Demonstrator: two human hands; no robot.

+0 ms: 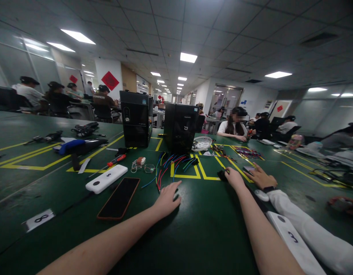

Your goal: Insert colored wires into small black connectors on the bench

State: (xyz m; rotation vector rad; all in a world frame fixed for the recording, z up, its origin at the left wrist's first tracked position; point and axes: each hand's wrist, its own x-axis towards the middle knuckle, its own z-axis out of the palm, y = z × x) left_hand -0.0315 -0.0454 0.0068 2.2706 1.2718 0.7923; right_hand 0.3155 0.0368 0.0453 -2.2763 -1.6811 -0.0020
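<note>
My left hand [167, 198] rests low over the green table [193, 221], fingers stretched and apart, with nothing in it. Just beyond it lies a loose spread of blue, red and black wires [176, 162]; their joined ends come close to my fingers. My right hand [233, 178] reaches further forward, its fingers closed on a small black object [222, 174] at the tabletop. What kind of thing this is, I cannot make out. A phone [119, 198] with an orange-brown edge lies left of my left hand.
Two black computer towers [136, 122] [180, 128] stand ahead. To the left are a white power bank-like box [106, 179], a screwdriver [114, 161] and glasses [144, 168]. A co-worker's hand [262, 178] and white sleeve [308, 221] lie close on my right. A white basket [202, 143] sits behind.
</note>
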